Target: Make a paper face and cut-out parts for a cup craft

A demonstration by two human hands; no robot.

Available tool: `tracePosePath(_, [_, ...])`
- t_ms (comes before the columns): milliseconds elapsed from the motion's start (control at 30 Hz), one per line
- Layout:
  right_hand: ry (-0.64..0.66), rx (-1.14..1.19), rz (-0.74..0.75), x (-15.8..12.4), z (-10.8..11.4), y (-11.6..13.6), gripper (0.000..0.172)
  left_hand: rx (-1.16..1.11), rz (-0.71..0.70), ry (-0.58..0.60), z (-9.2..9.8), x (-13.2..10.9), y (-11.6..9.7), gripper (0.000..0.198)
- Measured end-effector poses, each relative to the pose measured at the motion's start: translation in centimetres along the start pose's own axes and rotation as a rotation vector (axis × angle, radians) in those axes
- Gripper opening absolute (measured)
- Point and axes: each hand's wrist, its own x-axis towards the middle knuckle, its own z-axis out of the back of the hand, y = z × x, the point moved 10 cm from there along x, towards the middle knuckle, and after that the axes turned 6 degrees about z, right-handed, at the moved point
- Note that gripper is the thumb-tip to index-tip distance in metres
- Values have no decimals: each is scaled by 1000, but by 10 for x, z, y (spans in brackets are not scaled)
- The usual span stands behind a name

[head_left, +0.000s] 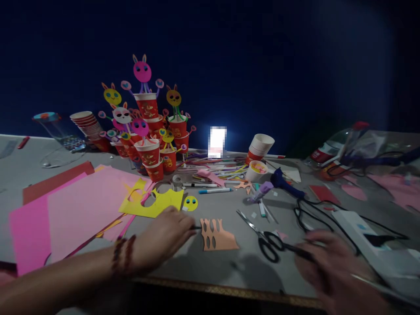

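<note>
Hands low in the frame: the left hand point(164, 238) pinches a thin dark stick point(197, 227) whose tip meets the single orange cut-out point(218, 236), lower centre on the table point(197, 271). The right hand point(328, 262), blurred, hovers at the handles of one pair of scissors point(267, 243), and its grip is impossible to tell. Grabbing those open blades blind could well nick a finger. Higher up lie one yellow sheet point(154, 203), then two stacks: left cup stack point(87, 122), right cup stack point(260, 146).
</note>
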Motion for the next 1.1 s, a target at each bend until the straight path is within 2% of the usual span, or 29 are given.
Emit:
tracePosePath(100, [144, 142, -92, -7, -59, -23, 34, 210, -66, -65, -12, 62, -6, 23])
tracePosePath(167, [165, 242, -151, -11, -86, -40, 35, 260, -70, -98, -26, 101, -11, 20])
tracePosePath(233, [142, 250, -161, -13, -92, -53, 36, 259, -69, -119, -35, 129, -14, 21])
tracePosePath(300, [140, 216, -154, -16, -87, -63, 35, 242, -54, -145, -36, 141, -14, 31])
tracePosePath(400, [153, 165, -163, -25, -75, -73, 35, 198, -46, -172, -26, 125, -10, 32])
tracePosePath(533, [194, 177, -218, -37, -83, -80, 32, 6, -238, -149, -22, 63, -22, 25])
tracePosePath(633, [291, 151, -165, -35, -106, -73, 25, -96, -358, -61, -37, 20, -30, 27])
tracePosePath(700, [374, 92, -67, -27, -121, -62, 16, -97, -420, 19, -52, 3, -33, 36])
tracePosePath(800, [400, 35, 63, -13, -127, -46, 5, -43, -470, 82, -66, -4, -33, 56])
tracePosePath(900, [377, -25, 163, -3, -124, -31, 7, -15, -471, 80, -69, 0, -28, 60])
tracePosePath(1100, [486, -43, 126, -6, -142, -35, 4, -12, -456, 61, -73, 0, -25, 61])
